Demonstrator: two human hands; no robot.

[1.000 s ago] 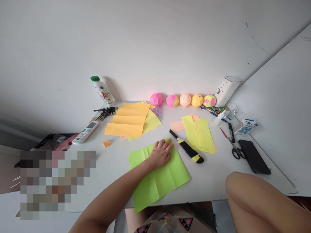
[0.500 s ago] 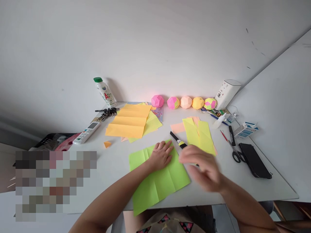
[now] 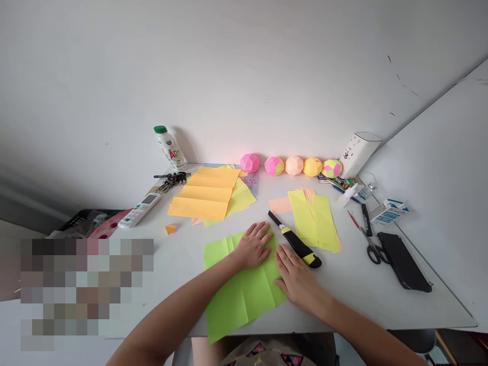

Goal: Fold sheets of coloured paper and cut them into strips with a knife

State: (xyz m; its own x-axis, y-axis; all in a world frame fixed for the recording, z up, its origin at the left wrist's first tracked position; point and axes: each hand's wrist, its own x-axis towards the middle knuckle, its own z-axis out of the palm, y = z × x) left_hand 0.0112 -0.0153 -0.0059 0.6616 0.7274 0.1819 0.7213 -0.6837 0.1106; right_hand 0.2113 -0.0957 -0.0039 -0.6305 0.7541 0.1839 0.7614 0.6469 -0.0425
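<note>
A green sheet of paper (image 3: 238, 297) with several crease lines lies before me, its near corner hanging past the table edge. My left hand (image 3: 253, 246) rests flat on its upper part, fingers stretched out. On the sheet's right edge lies my right hand (image 3: 295, 277), palm down with the fingers extended and close together. Just beyond that hand is a black and yellow utility knife (image 3: 299, 247) on the table, held by neither hand. Yellow paper strips (image 3: 324, 223) lie to the right of the knife, over peach paper (image 3: 280, 205).
Creased orange paper (image 3: 206, 192) tops a stack at back left, near a remote control (image 3: 139, 210) and a bottle (image 3: 171, 150). Folded paper balls (image 3: 294, 165) line the wall. Scissors (image 3: 375, 252), a black case (image 3: 404, 262) and a small box (image 3: 389, 212) are at right.
My right hand has come down from above the knife onto the green paper's right edge. The left hand stays on the sheet. The view has shifted slightly.
</note>
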